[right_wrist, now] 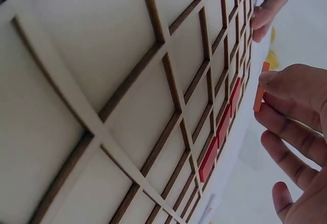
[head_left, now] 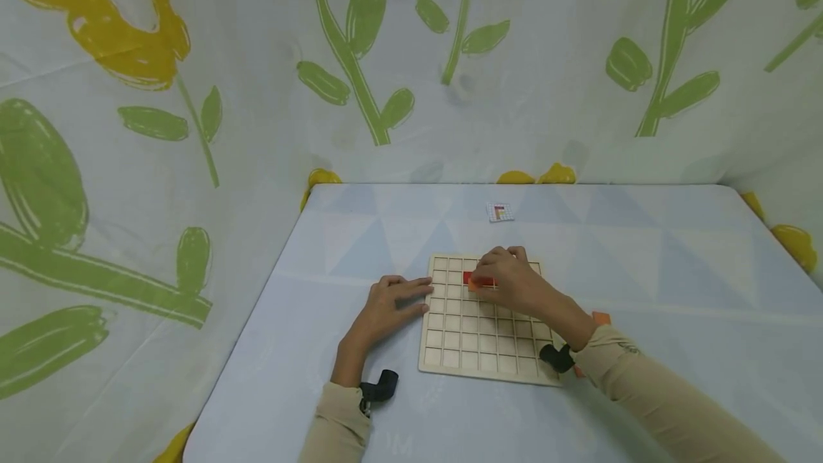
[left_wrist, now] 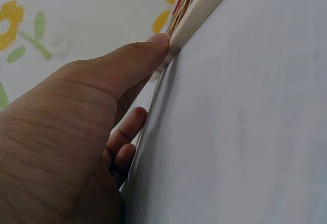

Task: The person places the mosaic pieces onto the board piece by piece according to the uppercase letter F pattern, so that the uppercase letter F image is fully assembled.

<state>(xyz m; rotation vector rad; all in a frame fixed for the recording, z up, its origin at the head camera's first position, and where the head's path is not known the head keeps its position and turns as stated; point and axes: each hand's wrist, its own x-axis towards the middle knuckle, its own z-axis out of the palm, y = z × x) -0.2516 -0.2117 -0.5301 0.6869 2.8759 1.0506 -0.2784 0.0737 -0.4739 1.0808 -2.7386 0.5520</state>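
Observation:
A light wooden grid board (head_left: 459, 341) lies on the table, its square cells divided by raised strips. Three red square tiles (right_wrist: 223, 127) sit in a row of cells near its far side, partly covered by my right hand in the head view. That right hand (head_left: 511, 281) is over the board and pinches an orange square tile (right_wrist: 261, 89) between thumb and fingertips; the tile is held clear of the cells in the right wrist view. My left hand (head_left: 388, 309) rests at the board's left edge, fingers extended, the thumb tip touching the rim (left_wrist: 186, 25).
A small card (head_left: 500, 212) with a coloured grid pattern lies behind the board. Orange pieces (head_left: 601, 318) lie to the board's right, partly hidden by my right forearm. Flower-printed cloth (head_left: 257, 91) hangs behind and left of the table (head_left: 675, 377).

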